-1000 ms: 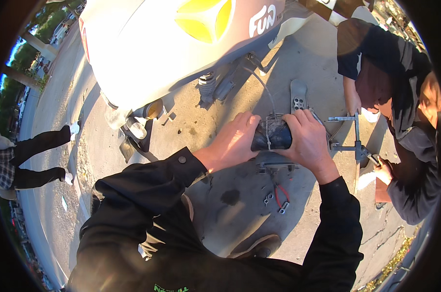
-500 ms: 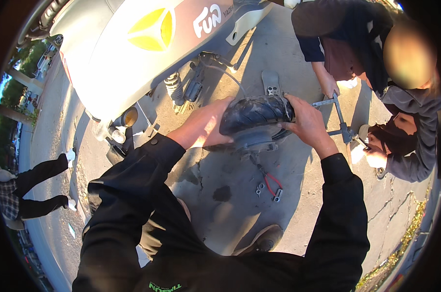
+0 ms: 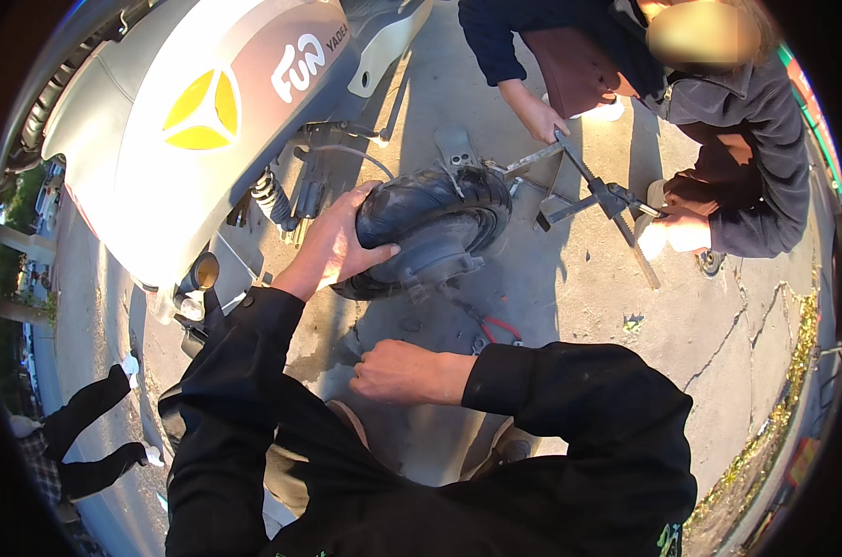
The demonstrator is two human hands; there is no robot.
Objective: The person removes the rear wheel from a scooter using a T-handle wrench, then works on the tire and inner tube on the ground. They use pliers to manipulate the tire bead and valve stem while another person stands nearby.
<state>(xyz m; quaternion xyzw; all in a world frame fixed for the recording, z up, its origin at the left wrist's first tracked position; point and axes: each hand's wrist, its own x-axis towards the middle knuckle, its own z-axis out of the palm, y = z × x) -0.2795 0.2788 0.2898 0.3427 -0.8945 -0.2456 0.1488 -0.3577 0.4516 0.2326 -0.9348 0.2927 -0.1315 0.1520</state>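
Note:
A black scooter wheel (image 3: 407, 206) with a treaded tyre and a dusty grey hub stands tilted on the ground in front of me. My left hand (image 3: 340, 243) grips its left side, fingers over the tread and thumb along the sidewall. My right hand (image 3: 400, 371) is closed in a fist below the wheel, apart from it. What the fist holds, if anything, is hidden. Beyond the wheel, a co-worker's hands (image 3: 539, 116) hold a metal clamp-like tool (image 3: 599, 193), whose arms reach toward the tyre's right side.
At the upper left looms a pale scooter body (image 3: 133, 176) with a shock absorber (image 3: 271, 198) hanging beneath it. A red looped piece (image 3: 502, 327) lies below the hub. Another person's legs (image 3: 91, 408) show at the far left. Cracked pavement (image 3: 718, 325) spreads to the right.
My right hand has let go of the tyre's right side and come down toward me, closed. My left hand stays on the tyre, which now shows more of its hub side. The view has shifted.

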